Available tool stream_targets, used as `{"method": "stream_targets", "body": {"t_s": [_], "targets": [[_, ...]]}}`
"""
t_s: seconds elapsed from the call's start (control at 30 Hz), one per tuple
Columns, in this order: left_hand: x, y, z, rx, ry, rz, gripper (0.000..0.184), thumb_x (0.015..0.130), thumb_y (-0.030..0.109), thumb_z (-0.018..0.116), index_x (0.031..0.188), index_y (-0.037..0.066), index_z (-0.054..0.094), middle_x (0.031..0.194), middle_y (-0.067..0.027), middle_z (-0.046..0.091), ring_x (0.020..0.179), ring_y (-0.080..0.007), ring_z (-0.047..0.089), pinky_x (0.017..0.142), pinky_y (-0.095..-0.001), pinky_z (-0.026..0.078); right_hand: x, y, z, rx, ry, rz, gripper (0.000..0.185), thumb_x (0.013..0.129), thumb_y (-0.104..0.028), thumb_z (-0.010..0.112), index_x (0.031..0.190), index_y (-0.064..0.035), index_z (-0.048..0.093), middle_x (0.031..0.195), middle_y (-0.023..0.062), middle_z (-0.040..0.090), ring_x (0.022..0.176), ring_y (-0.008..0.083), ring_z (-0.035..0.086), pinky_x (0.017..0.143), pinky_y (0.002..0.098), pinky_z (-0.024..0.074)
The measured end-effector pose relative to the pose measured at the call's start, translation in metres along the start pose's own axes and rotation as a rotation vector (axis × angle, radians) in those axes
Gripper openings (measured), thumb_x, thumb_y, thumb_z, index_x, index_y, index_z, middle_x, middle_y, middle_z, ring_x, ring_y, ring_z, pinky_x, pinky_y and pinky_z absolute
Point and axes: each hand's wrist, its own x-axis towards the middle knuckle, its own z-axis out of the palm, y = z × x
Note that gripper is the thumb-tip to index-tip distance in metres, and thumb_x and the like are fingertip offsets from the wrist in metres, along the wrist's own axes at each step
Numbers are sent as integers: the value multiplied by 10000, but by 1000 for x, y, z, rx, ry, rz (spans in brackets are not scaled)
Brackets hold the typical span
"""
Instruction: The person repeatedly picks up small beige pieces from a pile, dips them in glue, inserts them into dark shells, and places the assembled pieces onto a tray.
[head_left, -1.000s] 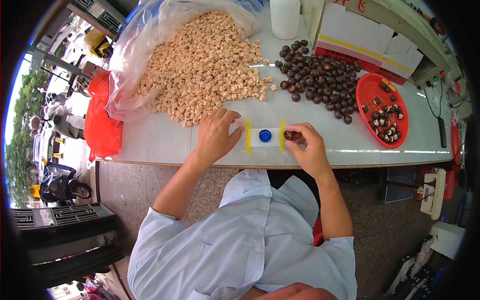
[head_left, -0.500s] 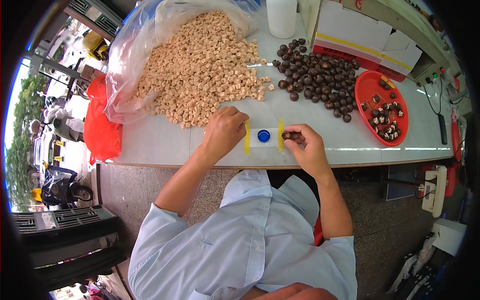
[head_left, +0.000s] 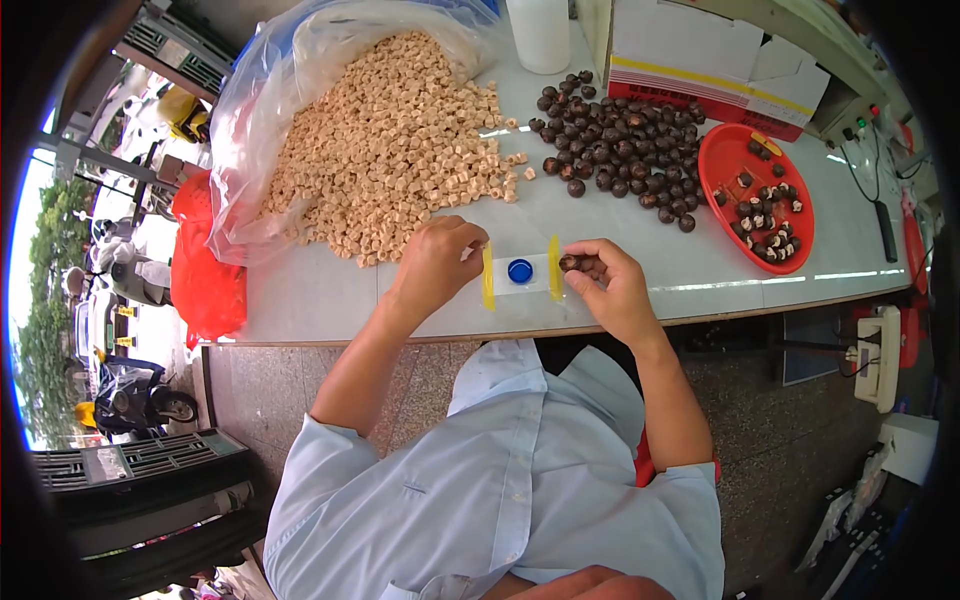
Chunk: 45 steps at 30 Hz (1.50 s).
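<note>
Dark nut (head_left: 569, 263), right there at three o'clock from the blue cap (head_left: 519, 271), just beside the yellow tape (head_left: 555, 268)! The person's right hand (head_left: 612, 283) has it pinched, thumb and fingers closed around it. Over at nine o'clock, the left hand (head_left: 436, 262) curls inward, fingers bunched near the thumb; whether they grip anything, one cannot tell. Pale cubes (head_left: 385, 150) spread at ten to eleven, dark nuts heaped (head_left: 630, 150) between one and two, red plate (head_left: 720, 170) towards two to three.
</note>
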Motion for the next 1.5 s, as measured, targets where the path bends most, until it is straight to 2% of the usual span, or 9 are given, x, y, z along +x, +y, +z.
{"method": "stream_targets", "body": {"t_s": [0.1,0.2,0.6,0.87,1.0,1.1,1.3,1.5], "targets": [[1,16,-4,-34,-54,18,155,819,44,816,973,52,811,881,-103,764,805,-268,734,731,-392,592,0,-2,1,15,1,17,309,953,63,746,1255,18,694,1154,89,740,996,141,724,893,299,590],[2,32,-5,-105,-106,61,154,814,42,813,967,51,811,888,-102,767,804,-270,732,730,-391,587,1,-4,0,32,-3,37,313,957,63,749,1262,23,690,1160,94,744,1003,143,727,901,302,591],[10,44,1,28,-210,127,176,792,40,761,963,34,801,888,-119,759,870,-321,721,820,-442,574,1,1,-1,29,9,24,310,957,58,760,1257,18,694,1135,94,750,983,141,722,893,300,590],[12,48,0,95,-214,182,152,774,27,754,924,27,780,869,-122,737,852,-325,707,832,-447,566,0,-8,-1,29,29,18,355,933,66,774,1274,1,699,1122,78,729,970,131,704,863,290,579],[11,47,0,89,-215,170,152,775,21,752,925,32,779,870,-116,737,857,-325,707,836,-446,565,0,-7,-4,-80,-5,-46,378,912,77,785,1272,-4,701,1113,79,705,966,139,703,858,289,578],[11,44,-2,46,-167,161,156,779,25,776,935,41,786,875,-108,747,841,-305,717,796,-426,574,0,-2,-1,-27,-1,-33,371,906,85,786,1256,0,700,1116,84,701,980,147,718,867,294,590],[16,50,-4,-256,-108,55,221,786,43,833,1006,43,816,897,-86,774,779,-217,712,717,-348,582,-2,-3,6,0,-14,7,349,910,87,779,1239,24,683,1128,111,742,1001,171,759,877,306,618],[23,58,12,-433,-83,23,193,819,21,814,1013,25,816,893,-85,771,771,-174,694,722,-320,578,-4,-6,9,12,-11,15,366,915,83,778,1259,35,664,1100,123,762,993,187,778,871,314,627]]}}
